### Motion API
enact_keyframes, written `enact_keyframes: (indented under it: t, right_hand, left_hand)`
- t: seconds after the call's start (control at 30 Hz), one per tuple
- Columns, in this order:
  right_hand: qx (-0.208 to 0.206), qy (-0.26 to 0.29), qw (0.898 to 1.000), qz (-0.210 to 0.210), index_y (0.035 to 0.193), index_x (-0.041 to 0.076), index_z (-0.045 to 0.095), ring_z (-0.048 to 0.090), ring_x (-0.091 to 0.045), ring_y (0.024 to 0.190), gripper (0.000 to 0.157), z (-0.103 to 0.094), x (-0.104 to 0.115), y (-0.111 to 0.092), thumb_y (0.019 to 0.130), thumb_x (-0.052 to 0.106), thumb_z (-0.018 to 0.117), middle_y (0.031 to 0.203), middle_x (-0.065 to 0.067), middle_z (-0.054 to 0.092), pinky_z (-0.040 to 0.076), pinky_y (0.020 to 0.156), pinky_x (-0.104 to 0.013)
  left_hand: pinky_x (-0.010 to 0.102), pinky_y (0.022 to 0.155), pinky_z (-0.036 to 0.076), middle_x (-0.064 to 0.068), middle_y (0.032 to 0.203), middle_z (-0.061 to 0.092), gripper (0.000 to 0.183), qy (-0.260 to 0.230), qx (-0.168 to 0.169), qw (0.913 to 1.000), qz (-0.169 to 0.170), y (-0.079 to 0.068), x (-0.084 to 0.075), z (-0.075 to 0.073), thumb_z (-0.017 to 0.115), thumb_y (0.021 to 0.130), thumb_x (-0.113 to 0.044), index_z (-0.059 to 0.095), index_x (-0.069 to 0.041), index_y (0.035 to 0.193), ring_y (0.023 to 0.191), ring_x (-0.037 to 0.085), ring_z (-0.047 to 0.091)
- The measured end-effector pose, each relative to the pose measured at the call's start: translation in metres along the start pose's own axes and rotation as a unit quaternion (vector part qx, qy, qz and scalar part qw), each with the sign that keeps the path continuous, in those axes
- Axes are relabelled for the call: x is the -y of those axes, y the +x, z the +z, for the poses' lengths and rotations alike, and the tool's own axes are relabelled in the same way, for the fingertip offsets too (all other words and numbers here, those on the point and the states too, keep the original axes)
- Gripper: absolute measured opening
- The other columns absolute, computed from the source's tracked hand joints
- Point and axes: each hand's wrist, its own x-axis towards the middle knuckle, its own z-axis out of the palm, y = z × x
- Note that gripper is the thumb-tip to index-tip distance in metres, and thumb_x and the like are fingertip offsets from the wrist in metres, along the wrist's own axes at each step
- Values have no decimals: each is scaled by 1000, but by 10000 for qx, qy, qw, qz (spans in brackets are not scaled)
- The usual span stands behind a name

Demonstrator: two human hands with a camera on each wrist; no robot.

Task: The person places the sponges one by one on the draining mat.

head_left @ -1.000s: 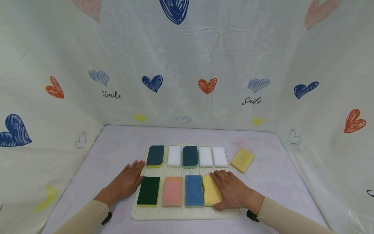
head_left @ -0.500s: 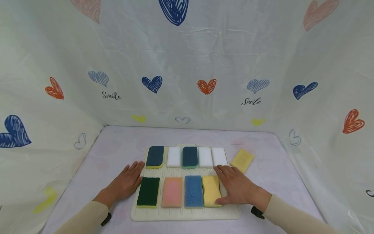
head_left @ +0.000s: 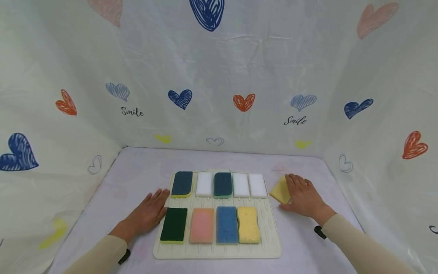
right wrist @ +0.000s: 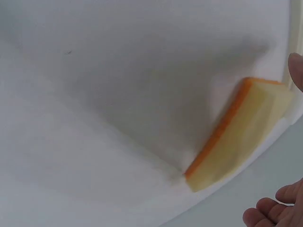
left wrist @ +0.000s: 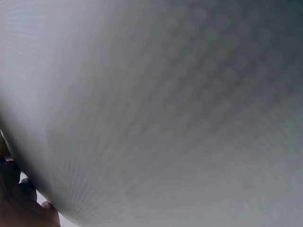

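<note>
My left hand (head_left: 145, 213) rests flat at the left edge of a cream ridged mat (head_left: 205, 252), fingers straight, beside a dark green sponge (head_left: 173, 225). My right hand (head_left: 304, 198) is over a loose yellow sponge (head_left: 280, 191) lying on the table right of the mat, covering its right part. In the right wrist view this sponge has an orange layer underneath, and the thumb (right wrist: 297, 71) and fingers (right wrist: 272, 210) stand spread on either side of it, apart from it. The left wrist view is mostly blurred grey, with a bit of the hand at lower left.
The mat's front row also holds a pink sponge (head_left: 202, 225), a blue sponge (head_left: 227, 225) and a wavy yellow sponge (head_left: 248, 225). Two dark scouring sponges (head_left: 182, 183) and several white sponges (head_left: 204, 184) form the back row. A heart-printed curtain (head_left: 219, 68) surrounds the table (head_left: 147, 161).
My right hand has let go of the wavy yellow sponge on the mat and moved right and away from me, over the loose yellow sponge. My left hand has stayed put.
</note>
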Motion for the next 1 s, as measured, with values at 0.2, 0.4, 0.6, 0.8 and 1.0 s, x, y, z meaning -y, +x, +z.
enact_keyframes:
  t: [0.2,0.4,0.6,0.8,1.0]
  right_hand:
    - [364,158,9988,279,152,-14,39,50,-51,136,114,14,-14,1,82,67,79,150,-34,49,44,107,-69]
    - [711,280,9962,426,153,-14,38,51,-53,136,113,22,-14,4,86,70,72,149,-34,50,44,106,-69]
    - [844,452,9938,574,154,-13,36,57,-52,123,113,20,-13,6,84,67,75,136,-32,58,48,99,-67]
    - [647,779,9925,688,155,-13,29,51,-53,124,113,13,-17,4,82,54,81,137,-35,53,47,102,-67]
    - [314,651,9965,420,155,-13,28,50,-52,128,113,9,-23,-5,81,53,83,141,-35,51,48,106,-64]
  left_hand:
    - [65,124,29,21,168,38,63,-49,-2,10000,43,-2,-1,-1,51,112,-29,32,2,164,156,43,33]
    - [65,124,30,21,167,39,62,-24,-35,10000,44,-5,-3,-1,51,112,-28,33,2,163,156,43,35]
    - [65,124,30,21,167,39,63,-34,-56,10000,41,-6,-3,-1,52,112,-28,32,2,164,156,44,34]
    - [65,124,30,21,168,38,63,-14,-69,10000,62,-4,-2,-1,51,112,-29,32,2,164,156,43,34]
    - [65,123,31,22,167,40,63,25,-116,9999,88,-3,-4,-5,52,111,-28,34,3,163,155,44,35]
